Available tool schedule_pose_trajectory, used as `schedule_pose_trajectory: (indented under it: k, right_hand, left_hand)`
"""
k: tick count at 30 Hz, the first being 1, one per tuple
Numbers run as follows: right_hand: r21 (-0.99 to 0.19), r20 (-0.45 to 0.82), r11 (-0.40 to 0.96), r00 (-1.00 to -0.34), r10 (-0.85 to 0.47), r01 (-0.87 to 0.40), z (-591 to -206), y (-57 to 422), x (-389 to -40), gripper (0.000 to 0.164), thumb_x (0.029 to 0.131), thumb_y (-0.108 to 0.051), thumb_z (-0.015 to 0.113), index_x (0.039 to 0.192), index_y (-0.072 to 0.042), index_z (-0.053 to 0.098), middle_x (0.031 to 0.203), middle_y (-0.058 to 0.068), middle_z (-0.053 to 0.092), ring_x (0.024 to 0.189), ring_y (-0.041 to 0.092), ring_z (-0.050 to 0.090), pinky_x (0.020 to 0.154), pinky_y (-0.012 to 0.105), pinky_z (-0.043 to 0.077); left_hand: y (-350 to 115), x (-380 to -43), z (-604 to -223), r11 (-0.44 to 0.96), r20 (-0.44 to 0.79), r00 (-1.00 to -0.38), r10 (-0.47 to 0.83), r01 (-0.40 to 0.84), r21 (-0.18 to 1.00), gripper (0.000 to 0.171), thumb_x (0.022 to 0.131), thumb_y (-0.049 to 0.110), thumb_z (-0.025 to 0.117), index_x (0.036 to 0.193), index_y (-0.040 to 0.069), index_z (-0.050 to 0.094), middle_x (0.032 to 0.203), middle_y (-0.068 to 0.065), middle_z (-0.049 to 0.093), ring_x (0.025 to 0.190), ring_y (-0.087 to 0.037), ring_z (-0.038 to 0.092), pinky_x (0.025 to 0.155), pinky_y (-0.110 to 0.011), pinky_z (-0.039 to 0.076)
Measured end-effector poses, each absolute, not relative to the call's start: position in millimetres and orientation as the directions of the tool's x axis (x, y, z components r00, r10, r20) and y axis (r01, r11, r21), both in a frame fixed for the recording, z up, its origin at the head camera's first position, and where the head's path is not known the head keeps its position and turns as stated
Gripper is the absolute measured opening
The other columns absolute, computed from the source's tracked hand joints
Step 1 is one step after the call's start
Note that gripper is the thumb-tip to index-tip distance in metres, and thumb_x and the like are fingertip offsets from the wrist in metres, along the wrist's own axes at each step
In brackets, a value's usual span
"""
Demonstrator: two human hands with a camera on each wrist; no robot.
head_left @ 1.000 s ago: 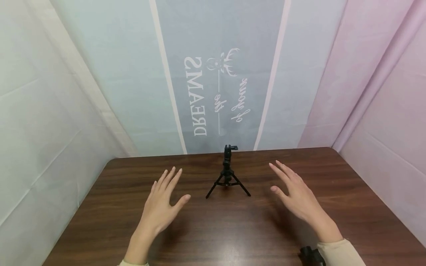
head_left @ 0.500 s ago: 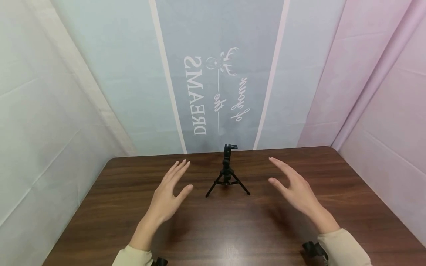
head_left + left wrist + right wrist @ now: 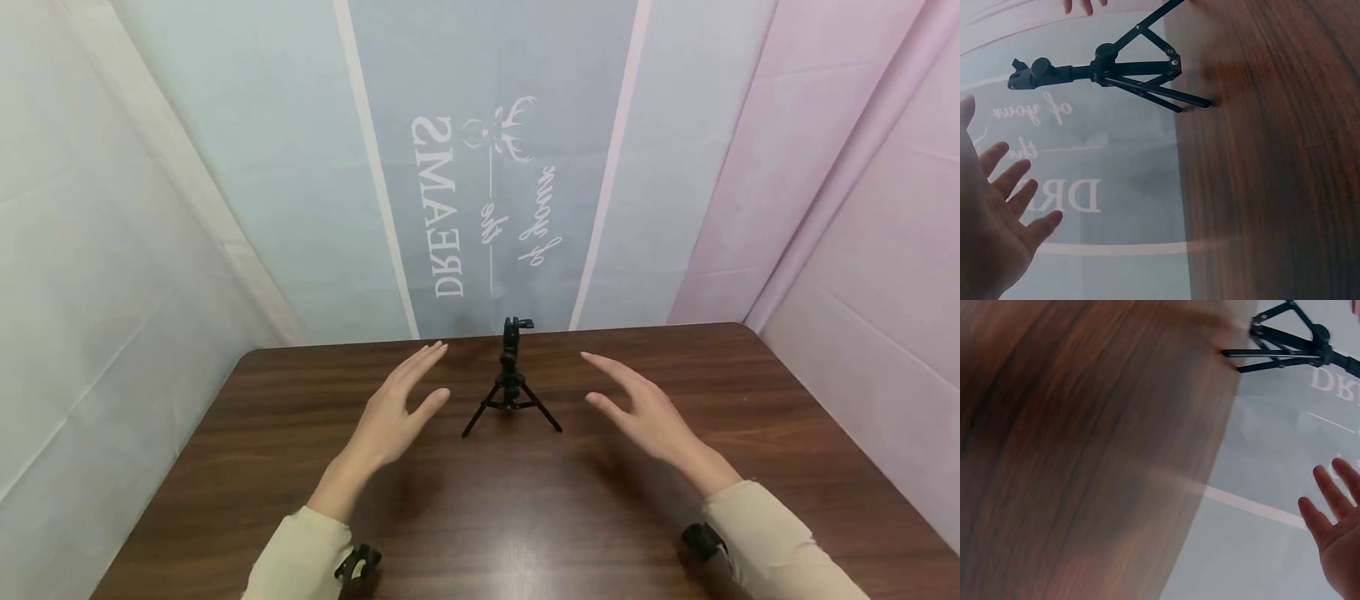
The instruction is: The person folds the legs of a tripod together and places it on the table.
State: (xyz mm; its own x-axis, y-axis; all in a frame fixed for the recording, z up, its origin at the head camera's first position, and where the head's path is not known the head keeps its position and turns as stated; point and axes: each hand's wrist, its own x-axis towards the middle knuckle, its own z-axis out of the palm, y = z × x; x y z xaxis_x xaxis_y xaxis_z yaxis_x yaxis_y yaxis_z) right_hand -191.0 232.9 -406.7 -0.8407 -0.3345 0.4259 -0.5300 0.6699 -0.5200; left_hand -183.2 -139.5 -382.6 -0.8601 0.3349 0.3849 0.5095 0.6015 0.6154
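A small black tripod (image 3: pixel 510 367) stands upright on its spread legs near the back of the brown wooden table (image 3: pixel 510 500). To its left my left hand (image 3: pixel 393 417) is held above the table, fingers extended and thumb apart, touching nothing. My right hand (image 3: pixel 648 412) is on the other side in a mirrored pose, also holding nothing. Both palms face inward toward the tripod, with a gap on each side. The left wrist view shows the tripod (image 3: pixel 1116 69) sideways above the left hand (image 3: pixel 1004 219). In the right wrist view, the right hand (image 3: pixel 1341 525) has its fingers spread.
Behind the table hangs a grey-blue cloth (image 3: pixel 480 208) with mirrored white lettering. Pale cloth walls (image 3: pixel 112 275) close in the left and right sides. A black wrist mount (image 3: pixel 358 565) sits at the left sleeve, another black mount (image 3: pixel 703 542) at the right sleeve.
Both hands have moved inward, closer to the tripod, the left one also forward. More of both sleeves shows now. The tripod stays in place on the table.
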Motion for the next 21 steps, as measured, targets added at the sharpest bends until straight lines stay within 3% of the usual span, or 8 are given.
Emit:
schedule_pose_trajectory:
  k: [5,8,12,21]
  right_hand:
    - [-0.520,0.370,0.652,-0.833,-0.410,-0.552,-408,231,-198,0.057,0.099,-0.031,0.063,0.151,-0.031,0.041,0.151,0.000,0.046,0.136,0.027,0.044,0.105,0.054,0.039]
    - [-0.539,0.358,0.629,-0.828,-0.432,-0.561,-411,229,-203,0.054,0.100,-0.030,0.062,0.150,-0.027,0.044,0.150,0.003,0.048,0.135,0.027,0.045,0.105,0.054,0.040]
    - [-0.589,0.342,0.604,-0.843,-0.415,-0.536,-414,229,-210,0.052,0.100,-0.029,0.062,0.149,-0.022,0.047,0.149,0.004,0.049,0.135,0.030,0.045,0.104,0.057,0.039]
    - [-0.647,0.295,0.600,-0.880,-0.373,-0.471,-420,229,-224,0.047,0.100,-0.032,0.061,0.145,-0.024,0.052,0.146,0.004,0.051,0.136,0.029,0.045,0.107,0.057,0.036]
  left_hand:
    - [-134,-192,-380,0.564,0.373,-0.853,0.364,0.521,0.641,0.053,0.103,0.046,0.049,0.154,0.039,0.033,0.158,0.015,0.030,0.146,-0.020,0.027,0.111,-0.062,0.027]
    - [-130,-198,-378,0.534,0.361,-0.855,0.373,0.516,0.669,0.053,0.103,0.046,0.049,0.153,0.039,0.035,0.157,0.014,0.033,0.146,-0.019,0.028,0.112,-0.060,0.027]
    - [-124,-210,-374,0.476,0.354,-0.856,0.377,0.507,0.719,0.051,0.103,0.044,0.051,0.152,0.036,0.039,0.155,0.012,0.037,0.144,-0.018,0.031,0.114,-0.055,0.028]
    - [-108,-230,-372,0.418,0.293,-0.866,0.404,0.460,0.783,0.051,0.100,0.047,0.055,0.149,0.037,0.043,0.153,0.010,0.040,0.143,-0.016,0.033,0.114,-0.049,0.031]
